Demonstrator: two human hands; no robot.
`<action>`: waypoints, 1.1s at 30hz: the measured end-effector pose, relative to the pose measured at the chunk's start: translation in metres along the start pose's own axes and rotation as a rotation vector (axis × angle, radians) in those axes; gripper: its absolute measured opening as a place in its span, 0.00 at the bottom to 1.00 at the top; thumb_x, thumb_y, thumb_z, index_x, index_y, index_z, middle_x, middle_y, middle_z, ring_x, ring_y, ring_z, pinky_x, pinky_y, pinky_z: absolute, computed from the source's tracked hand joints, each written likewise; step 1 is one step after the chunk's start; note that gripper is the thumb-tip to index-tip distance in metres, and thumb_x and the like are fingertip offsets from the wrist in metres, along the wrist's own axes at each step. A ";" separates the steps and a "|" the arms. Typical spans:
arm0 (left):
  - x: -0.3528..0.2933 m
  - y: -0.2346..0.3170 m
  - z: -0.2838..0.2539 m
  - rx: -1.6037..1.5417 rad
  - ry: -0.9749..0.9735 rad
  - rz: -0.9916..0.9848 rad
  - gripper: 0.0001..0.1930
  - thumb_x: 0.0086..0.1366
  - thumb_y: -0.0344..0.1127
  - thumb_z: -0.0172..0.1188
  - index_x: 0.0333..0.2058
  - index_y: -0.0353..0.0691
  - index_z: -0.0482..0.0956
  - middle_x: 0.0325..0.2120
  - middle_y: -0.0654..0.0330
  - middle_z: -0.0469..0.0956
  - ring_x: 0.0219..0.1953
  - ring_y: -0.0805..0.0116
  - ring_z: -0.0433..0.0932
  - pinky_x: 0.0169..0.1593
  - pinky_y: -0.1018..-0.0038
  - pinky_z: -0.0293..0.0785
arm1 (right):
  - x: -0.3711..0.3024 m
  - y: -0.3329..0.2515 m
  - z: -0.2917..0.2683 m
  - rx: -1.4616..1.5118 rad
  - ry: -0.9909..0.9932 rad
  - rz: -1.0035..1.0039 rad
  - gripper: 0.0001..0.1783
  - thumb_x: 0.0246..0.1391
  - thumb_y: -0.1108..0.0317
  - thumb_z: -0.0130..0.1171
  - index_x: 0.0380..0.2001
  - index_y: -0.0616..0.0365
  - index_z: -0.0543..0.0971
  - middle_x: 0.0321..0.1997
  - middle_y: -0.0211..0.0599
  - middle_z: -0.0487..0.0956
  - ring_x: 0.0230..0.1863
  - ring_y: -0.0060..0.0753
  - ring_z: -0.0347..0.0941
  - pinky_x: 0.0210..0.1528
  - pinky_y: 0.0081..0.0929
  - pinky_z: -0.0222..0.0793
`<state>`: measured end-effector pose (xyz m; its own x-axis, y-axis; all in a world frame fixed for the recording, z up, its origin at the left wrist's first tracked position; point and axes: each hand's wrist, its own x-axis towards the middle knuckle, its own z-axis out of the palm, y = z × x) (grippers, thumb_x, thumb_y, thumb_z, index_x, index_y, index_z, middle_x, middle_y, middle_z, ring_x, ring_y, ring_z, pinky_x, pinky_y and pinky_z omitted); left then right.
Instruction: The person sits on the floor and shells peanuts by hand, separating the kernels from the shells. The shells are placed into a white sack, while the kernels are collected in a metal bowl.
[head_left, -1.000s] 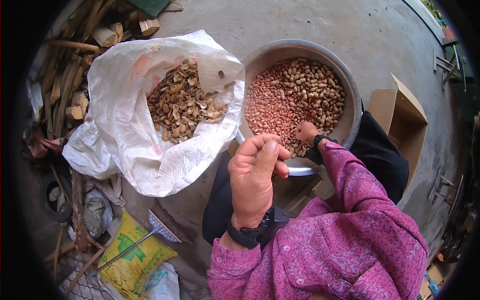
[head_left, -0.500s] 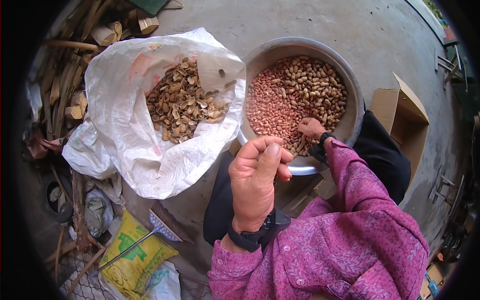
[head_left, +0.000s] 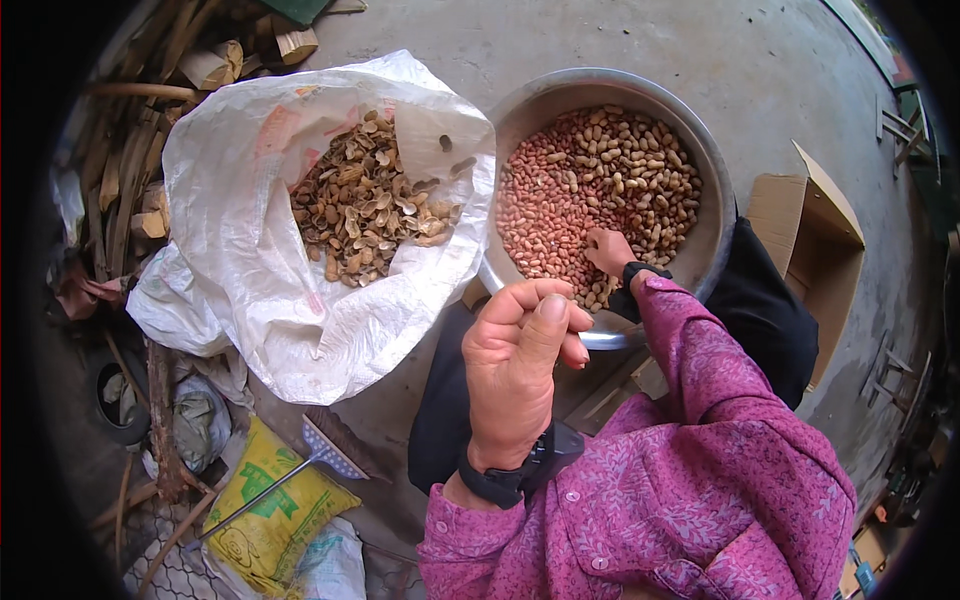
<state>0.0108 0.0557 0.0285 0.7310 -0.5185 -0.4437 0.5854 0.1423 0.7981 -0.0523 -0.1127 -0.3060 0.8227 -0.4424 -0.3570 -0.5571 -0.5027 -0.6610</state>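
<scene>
- Stacked firewood fills the upper left.
- A black tyre lies below it.
- A yellow sack with green print lies lower left; across it rests a long-handled tool with a blue, white-dotted head.
- An open cardboard box stands at right on grey concrete floor.

Peanut kernels: pinkish red. Unshelled peanuts: tan. Basin: dull silver. Open sack: white, with faint orange-red print. Shells: mottled brown. Shirt: magenta, patterned with pale leaf sprays. Wristbands: black. Trousers: black. Plump bag: yellow, green print. Tool head: blue-grey, white dots. Carton: plain brown. Floor: grey.
</scene>
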 end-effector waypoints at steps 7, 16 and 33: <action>-0.001 0.001 0.004 -0.023 -0.027 0.004 0.10 0.63 0.33 0.53 0.37 0.32 0.72 0.25 0.59 0.76 0.21 0.80 0.71 0.27 0.86 0.68 | 0.002 0.059 -0.019 0.644 -0.076 -0.071 0.04 0.45 0.69 0.52 0.25 0.57 0.72 0.19 0.35 0.69 0.21 0.36 0.67 0.24 0.32 0.64; 0.003 -0.001 0.006 -0.028 -0.038 0.019 0.09 0.63 0.33 0.53 0.37 0.32 0.73 0.24 0.60 0.76 0.20 0.80 0.71 0.26 0.85 0.67 | -0.002 -0.008 -0.068 1.899 -0.644 0.191 0.06 0.50 0.62 0.53 0.27 0.51 0.71 0.24 0.26 0.65 0.25 0.23 0.60 0.27 0.19 0.57; 0.004 -0.001 0.010 -0.034 -0.040 0.010 0.09 0.63 0.34 0.53 0.37 0.33 0.73 0.24 0.61 0.76 0.20 0.81 0.71 0.26 0.86 0.67 | -0.007 -0.047 -0.060 0.912 -0.652 0.186 0.12 0.52 0.57 0.53 0.29 0.54 0.78 0.24 0.26 0.73 0.28 0.20 0.69 0.29 0.22 0.65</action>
<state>0.0094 0.0448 0.0301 0.7226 -0.5504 -0.4182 0.5901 0.1759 0.7880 -0.0382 -0.1302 -0.2329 0.7865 0.1510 -0.5989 -0.6060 0.3762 -0.7009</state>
